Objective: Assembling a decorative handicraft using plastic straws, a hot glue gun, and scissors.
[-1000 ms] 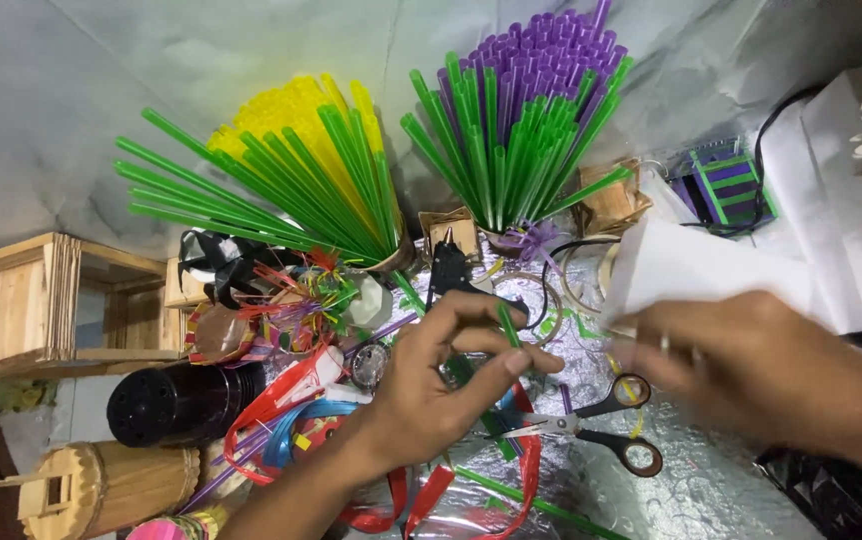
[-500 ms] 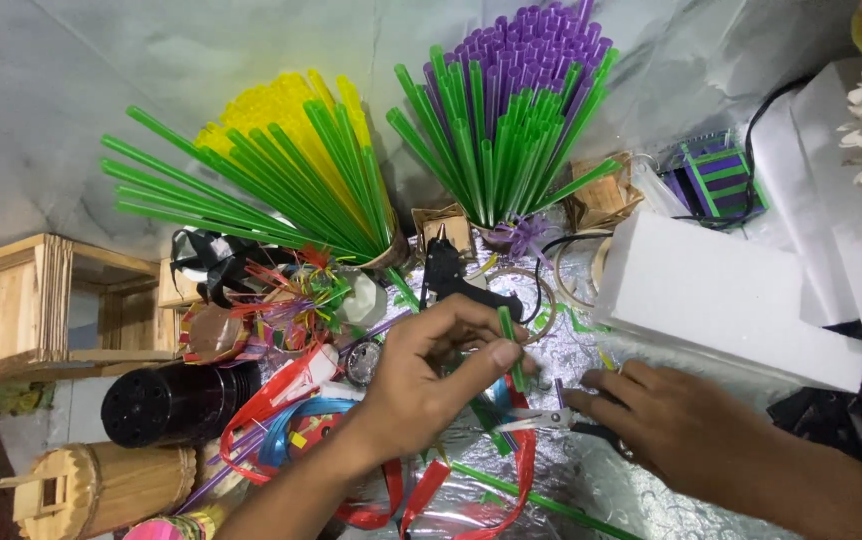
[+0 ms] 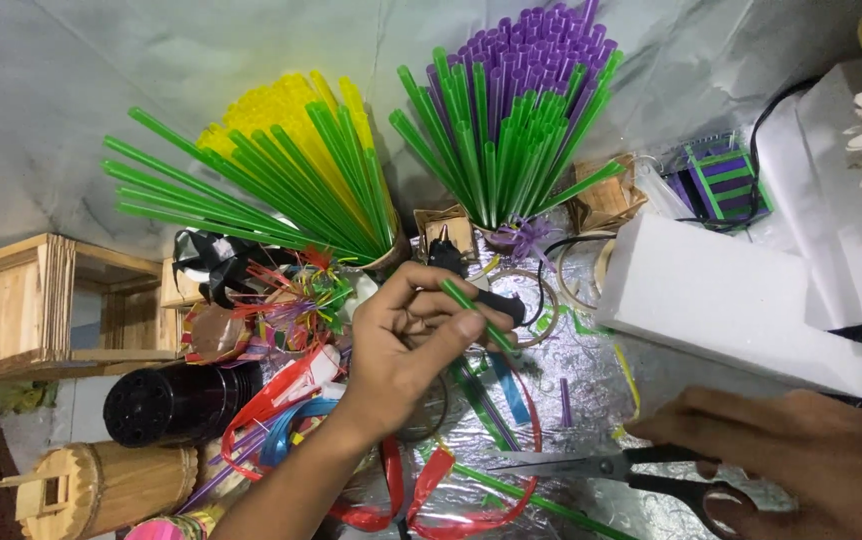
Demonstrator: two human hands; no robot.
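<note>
My left hand point(image 3: 406, 345) pinches a short piece of green straw point(image 3: 478, 315) between thumb and fingers, above a foil-covered surface point(image 3: 591, 400). My right hand point(image 3: 801, 465) at the lower right grips black-handled scissors point(image 3: 611, 468), whose blades lie shut and point left over the foil. The two hands are apart. Just behind the left hand lies a black glue gun point(image 3: 451, 265).
Two holders stand at the back: green and yellow straws point(image 3: 281, 170), green and purple straws point(image 3: 511, 110). White foam blocks point(image 3: 721, 300) lie at the right. Stick-built wooden boxes point(image 3: 31, 305), a black cylinder point(image 3: 166, 400) and red ribbon scraps point(image 3: 421, 500) crowd the left and front.
My right hand picked up the scissors and drew them down and right. My left hand rose slightly toward the glue gun, still holding the green straw piece.
</note>
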